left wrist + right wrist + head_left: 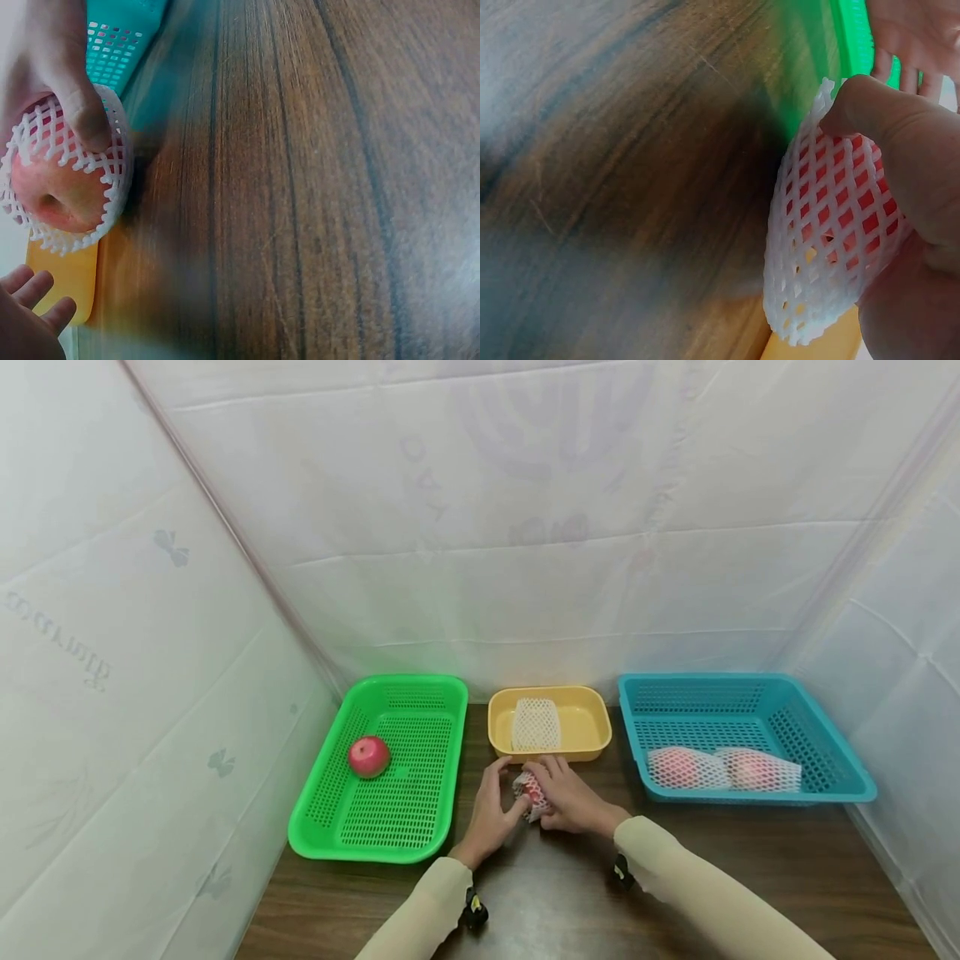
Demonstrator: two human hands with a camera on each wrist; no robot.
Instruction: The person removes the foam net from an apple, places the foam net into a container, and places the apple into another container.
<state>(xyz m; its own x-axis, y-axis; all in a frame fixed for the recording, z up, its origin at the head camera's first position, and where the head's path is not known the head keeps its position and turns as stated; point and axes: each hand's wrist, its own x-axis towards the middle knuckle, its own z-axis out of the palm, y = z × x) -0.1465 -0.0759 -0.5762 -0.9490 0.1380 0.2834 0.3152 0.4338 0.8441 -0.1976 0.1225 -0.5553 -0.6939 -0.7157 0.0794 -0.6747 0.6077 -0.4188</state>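
R hand (pixel 572 797) grips apple (pixel 75 184) w/ foam net (pixel 821 232); L hand (pixel 489 817) beside.

Bright plastics on a dark-streaked brown wooden table (pixel 555 893).
Green slotted plastic basket (pixel 405 810); plain round red apple (pixel 368 757) near its left edge. Yellow rectangular plastic tray (pixel 581 718); white diamond-mesh foam sleeve (pixel 536 724) toward its left edge. Teal-blue perforated plastic basket (pixel 705 697); two white-netted pinkish apples (pixel 678 767) along near edge. Round pink-red apple (pixel 64 191): peachy around its hollow, white foam lattice (pixel 825 247) over it.

The brown wood-grain table (pixel 558 902) bears a green basket (pixel 405 777), a yellow tray (pixel 583 722) and a blue basket (pixel 720 700).
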